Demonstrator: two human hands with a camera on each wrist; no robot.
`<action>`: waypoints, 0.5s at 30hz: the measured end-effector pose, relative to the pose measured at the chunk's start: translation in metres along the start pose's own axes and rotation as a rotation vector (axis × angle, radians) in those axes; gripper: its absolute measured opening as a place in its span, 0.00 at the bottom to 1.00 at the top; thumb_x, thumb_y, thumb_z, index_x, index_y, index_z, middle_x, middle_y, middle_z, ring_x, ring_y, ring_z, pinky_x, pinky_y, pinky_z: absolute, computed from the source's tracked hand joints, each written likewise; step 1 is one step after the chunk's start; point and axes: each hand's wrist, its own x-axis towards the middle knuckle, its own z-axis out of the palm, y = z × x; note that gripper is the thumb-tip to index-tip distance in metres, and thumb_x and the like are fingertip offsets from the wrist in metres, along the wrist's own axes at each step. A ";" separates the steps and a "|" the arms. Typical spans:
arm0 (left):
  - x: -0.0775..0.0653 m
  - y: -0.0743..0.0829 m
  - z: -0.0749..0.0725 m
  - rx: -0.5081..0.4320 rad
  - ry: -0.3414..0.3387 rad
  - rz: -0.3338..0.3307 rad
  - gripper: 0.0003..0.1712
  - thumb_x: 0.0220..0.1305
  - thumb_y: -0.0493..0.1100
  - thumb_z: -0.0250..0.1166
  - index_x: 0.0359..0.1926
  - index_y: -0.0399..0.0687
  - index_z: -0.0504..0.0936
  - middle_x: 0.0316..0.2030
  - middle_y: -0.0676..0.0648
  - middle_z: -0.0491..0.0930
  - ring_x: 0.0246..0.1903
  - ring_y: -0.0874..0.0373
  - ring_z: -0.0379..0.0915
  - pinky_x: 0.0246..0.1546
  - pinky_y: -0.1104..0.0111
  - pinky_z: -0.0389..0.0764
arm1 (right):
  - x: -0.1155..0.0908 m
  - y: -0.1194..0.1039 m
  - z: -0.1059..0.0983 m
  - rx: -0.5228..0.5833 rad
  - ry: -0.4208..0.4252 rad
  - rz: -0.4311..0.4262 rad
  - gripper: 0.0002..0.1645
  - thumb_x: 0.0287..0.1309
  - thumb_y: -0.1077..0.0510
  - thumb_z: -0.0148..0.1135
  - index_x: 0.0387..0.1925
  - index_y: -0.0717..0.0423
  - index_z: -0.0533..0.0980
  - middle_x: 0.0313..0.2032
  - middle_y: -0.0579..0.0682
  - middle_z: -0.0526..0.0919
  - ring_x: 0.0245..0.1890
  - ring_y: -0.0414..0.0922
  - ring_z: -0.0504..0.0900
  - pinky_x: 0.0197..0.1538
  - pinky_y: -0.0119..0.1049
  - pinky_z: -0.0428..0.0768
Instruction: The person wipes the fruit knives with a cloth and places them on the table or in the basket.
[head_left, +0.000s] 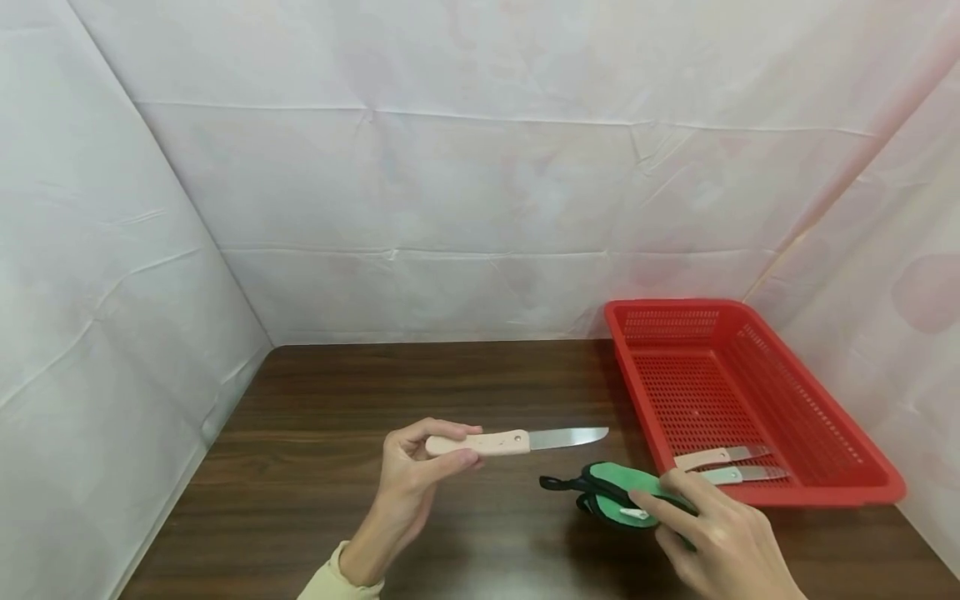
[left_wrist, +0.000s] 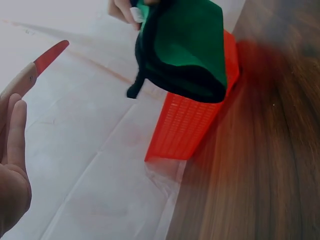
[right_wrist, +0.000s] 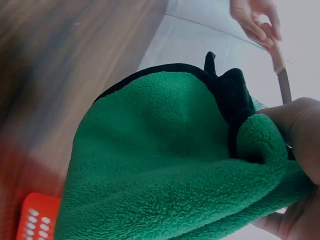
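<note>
My left hand (head_left: 411,471) pinches a knife (head_left: 487,443) by its pale handle between thumb and fingers, above the table. The knife's shiny blade (head_left: 567,437) points right. In the left wrist view the blade (left_wrist: 51,56) looks red. My right hand (head_left: 716,529) grips a folded green cloth (head_left: 622,477) with black edging and a black hanging loop (head_left: 557,483). A small white label (head_left: 634,513) shows on it. In the right wrist view the fluffy cloth (right_wrist: 150,150) hangs from the thumb and fingers. Cloth and knife are apart.
A red perforated basket (head_left: 840,417) stands at the right of the dark wooden table (head_left: 330,408). Inside its near end lie two more knives, one with a pale pinkish handle (head_left: 701,458), one with a whitish handle (head_left: 722,476). White sheeting (head_left: 450,208) surrounds the table.
</note>
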 end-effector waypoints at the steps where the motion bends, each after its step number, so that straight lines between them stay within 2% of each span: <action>1: 0.001 -0.001 0.002 0.005 0.008 -0.005 0.14 0.44 0.21 0.61 0.32 0.39 0.81 0.37 0.32 0.78 0.36 0.45 0.76 0.33 0.53 0.77 | -0.002 0.001 0.001 -0.010 -0.009 0.000 0.28 0.59 0.46 0.34 0.32 0.48 0.82 0.30 0.41 0.70 0.23 0.33 0.63 0.19 0.16 0.60; 6: 0.009 -0.008 0.011 0.039 0.042 -0.027 0.14 0.43 0.23 0.63 0.31 0.41 0.82 0.36 0.32 0.78 0.36 0.47 0.76 0.34 0.58 0.78 | -0.014 0.007 0.004 -0.039 -0.032 0.004 0.30 0.60 0.44 0.31 0.30 0.45 0.82 0.29 0.39 0.71 0.25 0.33 0.63 0.19 0.16 0.62; 10: 0.017 -0.015 0.019 0.024 0.029 -0.028 0.13 0.43 0.24 0.64 0.32 0.39 0.81 0.37 0.29 0.77 0.35 0.47 0.76 0.33 0.57 0.78 | -0.024 0.013 0.009 -0.029 -0.030 -0.021 0.29 0.59 0.46 0.31 0.27 0.44 0.81 0.28 0.37 0.70 0.25 0.32 0.62 0.19 0.16 0.58; 15: 0.027 -0.024 0.027 -0.004 0.010 -0.037 0.12 0.43 0.25 0.64 0.33 0.37 0.81 0.37 0.30 0.77 0.32 0.51 0.77 0.31 0.58 0.79 | -0.036 0.019 0.008 -0.020 -0.131 -0.028 0.31 0.59 0.42 0.27 0.26 0.41 0.80 0.29 0.34 0.68 0.25 0.31 0.61 0.21 0.15 0.56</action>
